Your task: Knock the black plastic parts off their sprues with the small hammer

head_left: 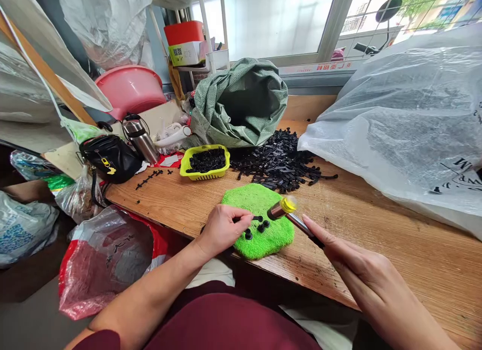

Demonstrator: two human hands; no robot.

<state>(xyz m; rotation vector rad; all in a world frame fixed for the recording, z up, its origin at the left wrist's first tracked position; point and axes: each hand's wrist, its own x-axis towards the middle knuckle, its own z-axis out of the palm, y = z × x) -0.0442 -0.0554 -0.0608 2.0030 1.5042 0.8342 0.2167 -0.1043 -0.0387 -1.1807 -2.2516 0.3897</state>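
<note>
My left hand (226, 229) is closed in a pinch on a small black plastic part (257, 218), whose round end sticks out past the fingertips. Beneath it lies a bright green fuzzy cloth (259, 247) on the wooden table. A few short black round pieces (261, 227) stand on the cloth beside the pinched part. My right hand (354, 259) is wrapped round the handle of a mallet (278, 209) with a metal head and a yellow face. The mallet head is raised over the cloth, to the right of the left hand's fingertips.
Behind the cloth lies a heap of black plastic parts (286, 161), spilling from a green woven sack (211, 114). A yellow basket (205, 176) holds small black pieces. White plastic sheeting (406, 119) covers the right side. A black bag (111, 161) and steel flask (143, 141) stand left.
</note>
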